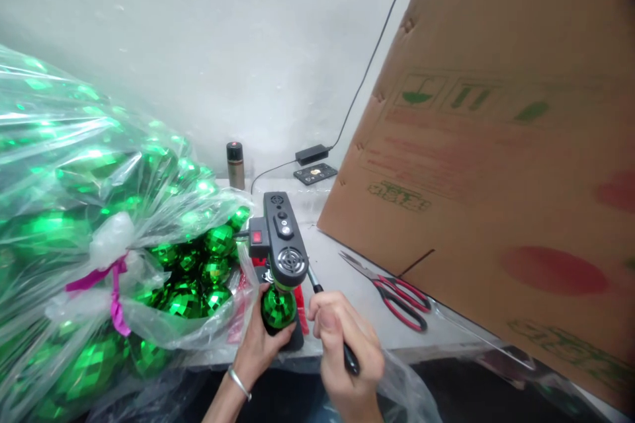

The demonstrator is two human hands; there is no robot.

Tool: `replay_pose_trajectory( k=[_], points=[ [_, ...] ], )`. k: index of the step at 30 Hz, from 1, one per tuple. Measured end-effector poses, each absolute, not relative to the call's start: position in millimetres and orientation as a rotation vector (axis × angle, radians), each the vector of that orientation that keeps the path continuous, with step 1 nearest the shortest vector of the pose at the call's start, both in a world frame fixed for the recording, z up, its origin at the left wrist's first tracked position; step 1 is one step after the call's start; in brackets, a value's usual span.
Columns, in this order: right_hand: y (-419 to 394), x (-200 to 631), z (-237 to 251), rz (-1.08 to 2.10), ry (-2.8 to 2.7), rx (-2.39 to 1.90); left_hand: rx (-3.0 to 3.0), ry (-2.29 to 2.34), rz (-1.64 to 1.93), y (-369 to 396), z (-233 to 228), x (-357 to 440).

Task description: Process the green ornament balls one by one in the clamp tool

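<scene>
While machine [285, 236] overhangs bauble [278, 308] — bag [112, 241] left, scissors [381, 279] right

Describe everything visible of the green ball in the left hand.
The faceted green ball is round and glossy, with mirror-like panels; it looks like plastic. The left hand holds it from the left, thumb low at its front. It sits beneath the near end of the black machine, which partly hides its top; whether they touch is unclear.
</scene>
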State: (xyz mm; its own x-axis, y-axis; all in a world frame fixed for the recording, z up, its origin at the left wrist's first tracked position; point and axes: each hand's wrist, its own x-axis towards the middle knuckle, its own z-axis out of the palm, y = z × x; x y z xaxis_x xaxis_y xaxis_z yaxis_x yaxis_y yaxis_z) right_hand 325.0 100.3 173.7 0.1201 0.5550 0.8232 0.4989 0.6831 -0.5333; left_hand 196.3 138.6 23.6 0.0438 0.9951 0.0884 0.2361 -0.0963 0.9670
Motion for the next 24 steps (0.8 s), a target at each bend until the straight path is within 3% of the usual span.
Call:
replay_pose_trajectory(
  k=[24],
  points=[
    [102,318,124,0.041,-1.356,-0.85,1.515,1.312,1.041,139,35,197]
  ],
)
